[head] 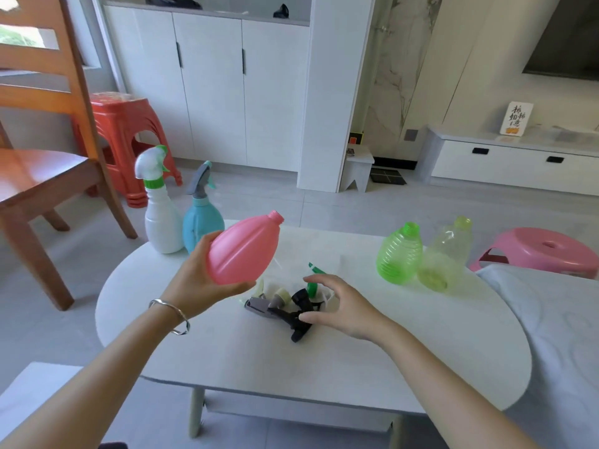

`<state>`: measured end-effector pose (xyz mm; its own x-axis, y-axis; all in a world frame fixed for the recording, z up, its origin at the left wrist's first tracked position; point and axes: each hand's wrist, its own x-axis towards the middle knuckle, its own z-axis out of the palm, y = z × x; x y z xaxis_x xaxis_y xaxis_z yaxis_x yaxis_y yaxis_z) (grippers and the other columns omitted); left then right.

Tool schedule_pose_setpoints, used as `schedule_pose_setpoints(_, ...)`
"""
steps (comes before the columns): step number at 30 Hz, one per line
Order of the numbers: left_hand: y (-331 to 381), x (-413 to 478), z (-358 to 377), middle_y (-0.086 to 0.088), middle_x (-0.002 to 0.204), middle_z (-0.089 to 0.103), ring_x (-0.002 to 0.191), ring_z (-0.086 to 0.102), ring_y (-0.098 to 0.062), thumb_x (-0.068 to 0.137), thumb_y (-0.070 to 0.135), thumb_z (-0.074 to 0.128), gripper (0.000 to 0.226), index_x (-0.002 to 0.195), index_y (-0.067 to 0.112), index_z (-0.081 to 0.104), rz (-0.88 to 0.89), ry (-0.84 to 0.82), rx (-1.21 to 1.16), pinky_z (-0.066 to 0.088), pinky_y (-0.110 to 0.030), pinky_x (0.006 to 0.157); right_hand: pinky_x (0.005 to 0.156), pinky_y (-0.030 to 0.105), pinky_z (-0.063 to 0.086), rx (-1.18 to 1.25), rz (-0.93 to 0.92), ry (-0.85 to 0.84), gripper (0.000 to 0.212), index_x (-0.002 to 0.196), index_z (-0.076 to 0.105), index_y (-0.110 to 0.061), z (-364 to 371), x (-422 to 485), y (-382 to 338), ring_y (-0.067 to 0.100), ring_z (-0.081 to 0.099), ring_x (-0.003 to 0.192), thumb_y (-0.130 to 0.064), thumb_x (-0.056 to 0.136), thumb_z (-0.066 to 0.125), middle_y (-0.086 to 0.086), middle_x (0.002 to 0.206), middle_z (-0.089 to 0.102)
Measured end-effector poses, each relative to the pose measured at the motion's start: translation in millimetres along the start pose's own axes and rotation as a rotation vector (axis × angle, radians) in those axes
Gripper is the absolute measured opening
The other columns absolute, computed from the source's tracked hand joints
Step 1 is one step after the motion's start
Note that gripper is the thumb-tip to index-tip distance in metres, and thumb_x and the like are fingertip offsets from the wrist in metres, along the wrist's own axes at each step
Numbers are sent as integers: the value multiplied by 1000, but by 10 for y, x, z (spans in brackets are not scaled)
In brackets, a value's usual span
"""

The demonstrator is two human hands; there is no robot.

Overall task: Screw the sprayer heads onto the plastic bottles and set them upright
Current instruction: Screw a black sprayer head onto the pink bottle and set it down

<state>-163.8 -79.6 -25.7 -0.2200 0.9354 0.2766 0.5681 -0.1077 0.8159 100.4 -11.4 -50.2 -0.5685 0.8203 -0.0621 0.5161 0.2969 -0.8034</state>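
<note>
We work at a smooth white oval table [324, 367]. No bottle shows a readable label. Our left hand [201, 280] grips a glossy, ribbed pink bottle [243, 251], tilted above the table. Our right hand [340, 306] hovers with fingers spread over a black sprayer head [293, 319].

- Left hand [207, 280]: grips the pink bottle [243, 251] by its base, tilted above the table [227, 351], open neck pointing up and to the right.
- Right hand [340, 306]: fingers spread, thumb touching the black sprayer head [293, 315].
- Table centre: loose heap of sprayer heads, including a grey sprayer head [259, 305] and a green sprayer head [313, 280].
- Far left edge: white bottle [162, 222] and blue bottle [201, 226], upright, sprayers fitted.
- Far right edge: green bottle [400, 254] and clear bottle [449, 254], uncapped, touching.
</note>
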Motion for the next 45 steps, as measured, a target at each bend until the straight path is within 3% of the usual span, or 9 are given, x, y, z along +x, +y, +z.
schedule_pose_setpoints(7, -72, -116, -231, 24, 107, 49, 94, 55, 0, 41, 61, 77, 94, 123, 45, 33, -28, 19, 3, 49, -15, 58, 114, 26, 8, -525, -122, -121, 71, 133, 49, -36, 249, 129, 68, 14, 16, 143, -49, 69, 76, -7, 157, 19)
schedule_pose_setpoints(11, -113, -136, -270, 24, 107, 48, 93, 55, -3, 41, 63, 76, 97, 125, 43, 32, -41, 21, 6, 49, -13, 54, 115, 29, 7, -544, -140, -93, 67, 129, 52, -35, 277, 185, 96, 15, 18, 143, -53, 69, 74, -7, 155, 23)
schedule_pose_setpoints(18, -137, -99, -239, 23, 107, 48, 92, 55, -2, 41, 62, 77, 97, 125, 42, 33, -55, 20, -32, 50, -13, 54, 103, 29, 36, 313, -14, 0, 32, 98, 66, -35, 33, 164, -228, 3, 55, 115, -50, 71, 74, -12, 122, 61)
schedule_pose_setpoints(22, -144, -83, -187, 22, 107, 48, 92, 56, -4, 45, 56, 81, 90, 121, 46, 33, -56, -12, -61, 51, -10, 53, 97, 45, 48, 1024, 103, 83, 47, 102, 64, -19, -145, 175, -289, 23, 63, 106, -58, 76, 57, -1, 107, 70)
schedule_pose_setpoints(24, -162, -78, -154, 21, 107, 48, 93, 56, -5, 49, 50, 84, 87, 119, 47, 33, -57, -40, -65, 51, -10, 54, 92, 45, 51, 1180, 154, 145, 45, 105, 61, -15, -216, 178, -276, 30, 64, 104, -53, 85, 51, 6, 107, 67)
schedule_pose_setpoints(27, -199, -69, -113, 19, 108, 50, 92, 57, -7, 54, 39, 88, 80, 111, 56, 34, -45, -56, -61, 50, -9, 55, 77, 34, 55, 1038, 183, 247, 14, 100, 56, -16, -262, 186, -242, 27, 63, 97, -27, 91, 58, 12, 110, 62)
schedule_pose_setpoints(30, -224, -58, -93, 18, 109, 50, 93, 58, -8, 54, 39, 88, 82, 112, 57, 32, -48, -74, -46, 52, -11, 56, 69, 28, 51, 924, 168, 392, 16, 88, 55, -19, -324, 187, -230, 26, 65, 92, -6, 86, 63, 15, 106, 63)
schedule_pose_setpoints(35, -240, -58, -76, 19, 110, 49, 95, 57, -9, 54, 40, 87, 85, 118, 50, 32, -56, -77, -42, 52, -12, 56, 55, 17, 48, 992, 48, 457, 1, 88, 61, -18, -494, 136, -259, 16, 73, 79, -18, 89, 61, 6, 95, 73)
schedule_pose_setpoints(45, -211, -57, -92, 18, 112, 49, 97, 56, -7, 51, 47, 86, 86, 117, 54, 30, -48, -84, -41, 54, -16, 58, 65, 25, 41, 858, 36, 336, 30, 100, 60, -17, -524, 109, -239, 16, 72, 87, -40, 81, 60, 1, 104, 75)
